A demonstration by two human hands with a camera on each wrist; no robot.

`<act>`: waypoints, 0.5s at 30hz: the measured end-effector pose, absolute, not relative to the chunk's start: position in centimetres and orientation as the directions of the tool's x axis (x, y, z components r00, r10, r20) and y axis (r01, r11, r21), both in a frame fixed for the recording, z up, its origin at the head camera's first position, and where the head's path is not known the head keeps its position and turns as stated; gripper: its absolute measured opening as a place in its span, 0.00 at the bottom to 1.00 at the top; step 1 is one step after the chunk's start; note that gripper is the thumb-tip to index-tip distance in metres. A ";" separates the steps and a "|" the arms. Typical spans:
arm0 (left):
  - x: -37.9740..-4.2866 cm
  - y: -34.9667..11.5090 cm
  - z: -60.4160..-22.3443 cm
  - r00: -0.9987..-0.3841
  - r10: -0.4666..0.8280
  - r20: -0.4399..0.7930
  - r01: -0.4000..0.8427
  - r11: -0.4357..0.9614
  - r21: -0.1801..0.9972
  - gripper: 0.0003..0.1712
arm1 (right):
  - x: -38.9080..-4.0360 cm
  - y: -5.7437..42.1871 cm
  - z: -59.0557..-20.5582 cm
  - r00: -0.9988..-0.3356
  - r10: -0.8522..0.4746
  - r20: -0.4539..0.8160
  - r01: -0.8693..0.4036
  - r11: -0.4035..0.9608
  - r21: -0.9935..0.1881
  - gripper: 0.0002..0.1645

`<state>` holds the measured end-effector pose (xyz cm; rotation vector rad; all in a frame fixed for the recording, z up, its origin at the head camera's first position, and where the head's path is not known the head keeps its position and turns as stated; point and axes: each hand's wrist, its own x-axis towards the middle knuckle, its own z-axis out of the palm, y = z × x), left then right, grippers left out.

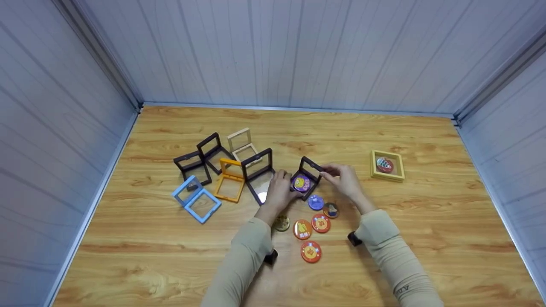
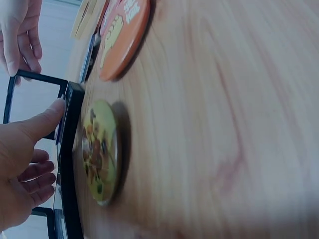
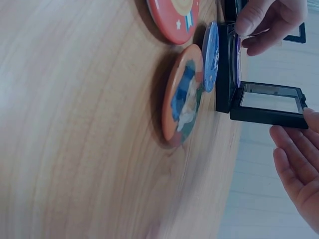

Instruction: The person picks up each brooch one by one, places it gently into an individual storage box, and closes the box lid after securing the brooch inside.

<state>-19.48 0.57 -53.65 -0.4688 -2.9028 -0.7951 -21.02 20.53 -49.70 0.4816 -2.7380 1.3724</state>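
Note:
A small black hinged display frame (image 1: 313,163) stands unfolded on the table, its lid raised. Inside its base lies a purple round badge (image 1: 301,183) with a yellow figure. My right hand (image 1: 344,182) pinches the free edge of the lid between thumb and fingers, plainest in the right wrist view. My left hand (image 1: 279,191) is at the base's left side, its extended thumb (image 2: 47,119) on the inner edge beside the badge and its other fingers loosely bent. A blue-violet badge (image 1: 316,202) and a dark picture badge (image 3: 183,97) lie just in front of the frame.
A sunflower badge (image 1: 281,223), an orange badge (image 1: 302,229) and red badges (image 1: 311,251) lie nearer me. Leftward stand open frames: larger black (image 1: 257,168), orange (image 1: 230,198), blue (image 1: 203,220), cream (image 1: 239,135) and others. A closed yellow frame (image 1: 387,177) holding a badge lies right.

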 end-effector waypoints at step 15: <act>-19.5 -0.5 -54.0 -0.920 0.339 0.196 0.391 0.821 0.415 0.25 | -21.2 20.6 -49.8 -0.948 -0.265 0.177 -0.298 0.543 -0.785 0.11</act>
